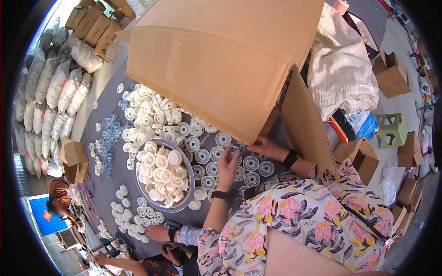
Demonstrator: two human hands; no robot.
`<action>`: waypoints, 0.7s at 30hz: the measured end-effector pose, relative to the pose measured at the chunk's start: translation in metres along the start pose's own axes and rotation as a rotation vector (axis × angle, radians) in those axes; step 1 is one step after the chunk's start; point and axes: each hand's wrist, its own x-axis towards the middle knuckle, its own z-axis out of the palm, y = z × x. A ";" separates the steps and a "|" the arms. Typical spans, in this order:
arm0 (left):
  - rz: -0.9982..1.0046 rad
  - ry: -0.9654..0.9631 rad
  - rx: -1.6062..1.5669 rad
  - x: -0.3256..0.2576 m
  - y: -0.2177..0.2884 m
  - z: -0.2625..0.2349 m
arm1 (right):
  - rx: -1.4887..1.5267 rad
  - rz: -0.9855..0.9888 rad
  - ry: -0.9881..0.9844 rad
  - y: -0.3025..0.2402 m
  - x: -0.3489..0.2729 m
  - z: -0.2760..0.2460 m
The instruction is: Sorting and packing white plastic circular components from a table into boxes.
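Note:
Above rows of round white discs with grey metallic centres [252,163], my two hands work close together. My left hand [227,168] is closed, its fingertips at a small greyish, shiny piece [237,149] too small to name. The fingers of my right hand [269,148] are bent into a pinch just under the corner of a large cardboard box [221,60]; what they hold is hidden. To the left of my hands, a metal bowl [138,181] is heaped with cream plastic parts [161,168].
Loose cream wheels [146,108] and a tangle of bluish wire-like pieces [110,142] lie beyond the bowl. Co-worker's hand [158,233] reaches near white discs [126,214] at lower left. Box flap [306,119] rises at right. Stacked sacks [60,87] stand far left.

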 end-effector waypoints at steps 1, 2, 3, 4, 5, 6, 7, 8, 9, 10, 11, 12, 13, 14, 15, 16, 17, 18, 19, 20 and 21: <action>-0.195 0.084 -0.322 0.003 -0.004 -0.004 | -0.177 -0.104 0.012 -0.004 -0.005 0.003; -0.389 0.168 -0.644 0.006 -0.007 -0.009 | -0.353 -0.208 0.025 -0.008 -0.009 0.006; -0.389 0.168 -0.643 0.007 -0.006 -0.014 | -0.353 -0.208 0.026 -0.011 -0.011 0.007; -0.433 0.171 -0.765 0.010 -0.004 -0.018 | -0.379 -0.239 0.042 -0.013 -0.012 0.008; -0.477 0.174 -0.887 0.011 -0.004 -0.022 | -0.405 -0.269 0.059 -0.014 -0.013 0.009; -0.493 0.140 -0.831 0.012 -0.003 -0.024 | -0.405 -0.272 0.060 -0.012 -0.011 0.006; -0.490 0.138 -0.830 0.014 -0.004 -0.023 | -0.341 -0.265 0.060 -0.008 -0.008 0.003; -0.410 0.159 -0.713 0.017 -0.008 -0.021 | -0.277 -0.258 0.059 -0.004 -0.005 0.000; -0.332 0.183 -0.597 0.018 -0.013 -0.020 | -0.277 -0.259 0.057 -0.002 -0.004 0.001; -0.331 0.185 -0.597 0.020 -0.020 -0.021 | -0.267 -0.248 0.068 -0.001 -0.003 0.001; -0.254 0.212 -0.427 0.022 -0.026 -0.021 | -0.257 -0.237 0.078 0.001 -0.002 0.001; -0.175 0.236 -0.258 0.025 -0.028 -0.020 | -0.257 -0.237 0.079 0.004 -0.001 0.000; -0.174 0.236 -0.257 0.027 -0.029 -0.020 | -0.239 -0.185 0.058 0.009 0.000 -0.001; -0.180 0.179 -0.195 0.029 -0.031 -0.021 | -0.221 -0.134 0.037 0.014 0.001 -0.001; -0.185 0.115 -0.132 0.033 -0.025 -0.019 | -0.219 -0.134 0.044 0.017 0.002 -0.001; -0.185 0.109 -0.131 0.035 -0.020 -0.016 | -0.205 -0.160 0.060 0.021 0.002 -0.002; -0.224 0.084 -0.322 0.033 -0.013 -0.012 | -0.192 -0.186 0.077 0.024 0.003 -0.003; -0.264 0.062 -0.512 0.032 -0.006 -0.009 | -0.189 -0.187 0.080 0.025 0.004 -0.003; -0.266 0.058 -0.510 0.031 -0.005 -0.006 | -0.129 -0.194 0.117 0.026 0.006 -0.003; -0.260 0.041 -0.663 0.029 -0.005 -0.005 | -0.069 -0.201 0.154 0.026 0.007 -0.003; -0.253 0.024 -0.818 0.028 -0.001 -0.003 | -0.066 -0.200 0.156 0.023 0.007 -0.002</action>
